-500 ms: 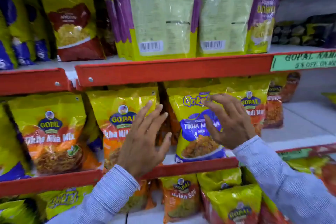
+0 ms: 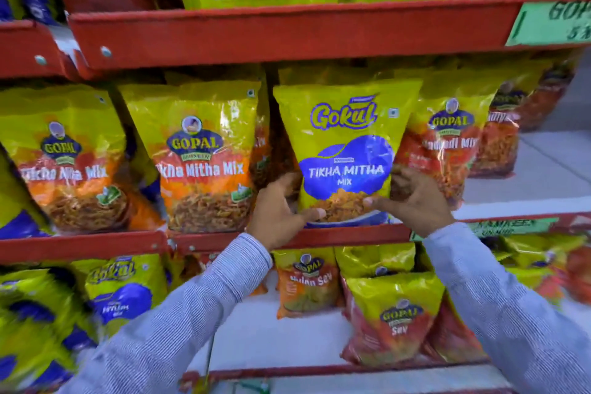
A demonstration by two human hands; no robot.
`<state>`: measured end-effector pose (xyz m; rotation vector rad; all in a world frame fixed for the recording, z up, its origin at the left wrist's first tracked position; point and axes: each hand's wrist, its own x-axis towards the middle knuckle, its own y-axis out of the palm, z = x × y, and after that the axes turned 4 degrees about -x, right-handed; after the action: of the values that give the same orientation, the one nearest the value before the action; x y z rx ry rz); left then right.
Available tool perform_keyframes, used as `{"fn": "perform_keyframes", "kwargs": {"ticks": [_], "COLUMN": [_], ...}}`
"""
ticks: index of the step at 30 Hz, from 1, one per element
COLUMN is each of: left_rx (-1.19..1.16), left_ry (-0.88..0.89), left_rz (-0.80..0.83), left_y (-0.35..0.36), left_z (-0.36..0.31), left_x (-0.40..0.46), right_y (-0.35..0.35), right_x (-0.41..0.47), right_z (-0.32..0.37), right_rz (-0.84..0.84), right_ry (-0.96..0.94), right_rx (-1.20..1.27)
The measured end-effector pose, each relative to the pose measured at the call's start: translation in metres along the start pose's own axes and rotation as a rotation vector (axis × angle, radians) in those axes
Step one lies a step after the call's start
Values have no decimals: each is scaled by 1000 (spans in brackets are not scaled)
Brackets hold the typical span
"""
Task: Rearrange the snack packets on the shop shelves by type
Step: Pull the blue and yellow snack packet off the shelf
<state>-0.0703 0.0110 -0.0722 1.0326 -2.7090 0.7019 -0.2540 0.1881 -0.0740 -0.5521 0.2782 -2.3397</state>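
Head view: Gokul packet seemingly between fingers.

We see three tiers of shelving filling the view. Red metal front rails: upper rail with two silver bolt heads at its left end, middle rail, bottom rail. The upper and middle rails each break left of centre, and the left section sits a bit lower. Shelf decks are white; a bare stretch of deck shows at right on the middle tier. Green label strip clipped on the upper rail's right end, another green tag on the middle rail. Lighting is even and bright, with glare on glossy surfaces.
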Motion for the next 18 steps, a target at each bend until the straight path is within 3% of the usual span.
{"fn": "perform_keyframes", "kwargs": {"ticks": [7, 11, 13, 15, 18], "left_rx": [-156, -105, 72, 64, 63], "left_ry": [201, 88, -47, -210, -318], "left_rz": [-129, -157, -123, -95, -60], "left_y": [-38, -59, -68, -72, -73], "left_z": [-10, 35, 72, 113, 171], "left_x": [-73, -132, -159, -183, -202], "right_y": [23, 79, 111, 146, 195], "right_x": [-70, -120, -137, -150, -161], "right_z": [37, 41, 21, -21, -81], "right_rz": [-149, -100, -24, 67, 217], "right_ry": [-287, -346, -287, -103, 164], "right_rx": [-2, -90, -113, -89, -43]}}
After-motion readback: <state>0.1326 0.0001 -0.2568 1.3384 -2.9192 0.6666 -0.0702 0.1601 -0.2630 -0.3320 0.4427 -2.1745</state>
